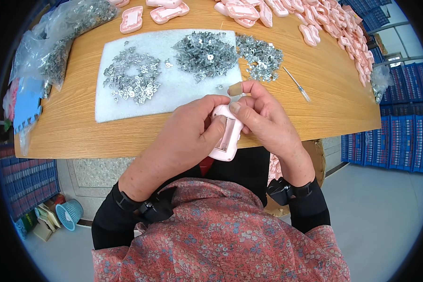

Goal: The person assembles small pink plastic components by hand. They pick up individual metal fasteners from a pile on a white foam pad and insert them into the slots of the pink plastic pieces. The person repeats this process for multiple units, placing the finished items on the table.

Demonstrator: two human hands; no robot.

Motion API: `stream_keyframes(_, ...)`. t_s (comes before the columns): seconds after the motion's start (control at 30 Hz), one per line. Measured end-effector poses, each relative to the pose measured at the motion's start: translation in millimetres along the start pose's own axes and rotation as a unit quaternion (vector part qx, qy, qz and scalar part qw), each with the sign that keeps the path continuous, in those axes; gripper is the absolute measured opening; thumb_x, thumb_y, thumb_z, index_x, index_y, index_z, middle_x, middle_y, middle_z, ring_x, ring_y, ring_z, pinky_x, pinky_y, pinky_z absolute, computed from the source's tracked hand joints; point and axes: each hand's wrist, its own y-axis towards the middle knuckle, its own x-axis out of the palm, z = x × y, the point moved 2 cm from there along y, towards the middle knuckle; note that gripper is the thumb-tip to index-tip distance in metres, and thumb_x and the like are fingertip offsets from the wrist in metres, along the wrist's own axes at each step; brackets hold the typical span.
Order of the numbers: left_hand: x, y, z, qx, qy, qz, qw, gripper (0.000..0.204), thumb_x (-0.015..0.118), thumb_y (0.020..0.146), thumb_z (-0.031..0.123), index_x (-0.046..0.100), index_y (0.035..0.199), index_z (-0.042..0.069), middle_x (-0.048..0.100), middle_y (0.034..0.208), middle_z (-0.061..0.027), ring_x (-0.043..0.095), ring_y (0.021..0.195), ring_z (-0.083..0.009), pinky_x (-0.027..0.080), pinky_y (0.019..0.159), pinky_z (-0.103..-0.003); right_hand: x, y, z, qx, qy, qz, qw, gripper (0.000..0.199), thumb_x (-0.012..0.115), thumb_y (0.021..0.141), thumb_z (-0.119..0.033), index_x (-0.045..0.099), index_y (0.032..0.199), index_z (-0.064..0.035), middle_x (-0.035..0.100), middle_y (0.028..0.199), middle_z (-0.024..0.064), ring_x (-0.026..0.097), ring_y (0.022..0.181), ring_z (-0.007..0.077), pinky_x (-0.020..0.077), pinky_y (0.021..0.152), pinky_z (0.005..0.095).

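A pink plastic casing (228, 136) with a long open battery compartment is tilted over the table's near edge. My left hand (185, 127) grips it from the left, thumb lying across the compartment. At its upper end my right hand (263, 115) is closed, its thumb pressed on the casing's edge and its other fingers bent around the right side. The right index finger wears a tan covering and arches above the thumb. Whether a small part sits between those fingertips I cannot tell. Beyond the hands, heaps of small metal contact pieces (206, 55) lie on a white foam sheet (167, 105).
More metal pieces (263, 58) spill right of the foam, near a thin screwdriver (297, 84) with a clear handle. Many pink casings (310, 19) cover the table's far right. Plastic bags of metal parts (63, 40) line the left. Blue stacked trays (390, 141) stand at right.
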Motion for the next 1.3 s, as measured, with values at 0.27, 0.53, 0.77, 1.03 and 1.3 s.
stream_keyframes(0.27,-6,1,-19,-0.096,-0.418,-0.077,0.900,0.035,0.046,0.105,0.029,0.053,0.130,0.007,0.056,0.092,-0.0031,0.053,0.071,-0.0112,0.047,0.065,-0.027,6,0,-1,-0.102,0.058,0.033,0.993,0.024,0.059,0.101,-0.013,0.052,0.122,-0.0020,0.060,0.089,-0.0033,0.051,0.076,0.0020,0.0423,0.068,0.0190)
stream_keyframes(0.53,-2,0,-29,-0.099,-0.595,-0.142,0.785,0.037,0.046,0.105,0.034,0.052,0.128,0.006,0.056,0.094,-0.0029,0.049,0.069,-0.0125,0.040,0.060,-0.027,12,2,3,-0.118,-0.007,0.040,0.992,0.027,0.072,0.092,-0.009,0.063,0.115,-0.0006,0.047,0.078,-0.0088,0.043,0.070,0.0000,0.0374,0.061,0.0179)
stream_keyframes(0.77,-2,-1,-27,-0.107,-0.594,-0.172,0.778,0.038,0.047,0.104,0.039,0.053,0.126,0.008,0.056,0.095,-0.0040,0.047,0.068,-0.0113,0.037,0.059,-0.026,2,7,10,-0.065,-0.033,0.015,0.997,0.020,0.075,0.090,-0.012,0.067,0.104,-0.0006,0.058,0.079,-0.0072,0.048,0.071,-0.0010,0.0405,0.062,0.0182)
stream_keyframes(1.03,2,3,-27,-0.115,-0.629,-0.189,0.745,0.040,0.046,0.104,0.043,0.054,0.122,0.008,0.058,0.096,-0.0060,0.045,0.064,-0.0107,0.036,0.056,-0.026,8,8,13,-0.099,0.103,0.057,0.988,0.016,0.070,0.095,-0.016,0.068,0.102,-0.0010,0.063,0.083,-0.0046,0.056,0.075,0.0014,0.0467,0.066,0.0194)
stream_keyframes(1.3,15,2,-8,-0.163,-0.577,-0.144,0.787,0.039,0.043,0.105,0.042,0.057,0.119,0.008,0.060,0.089,-0.0088,0.046,0.059,-0.0120,0.034,0.049,-0.024,-1,3,11,-0.110,0.009,0.013,0.994,0.019,0.067,0.098,-0.017,0.064,0.108,-0.0011,0.067,0.092,0.0010,0.062,0.078,0.0046,0.0529,0.066,0.0211)
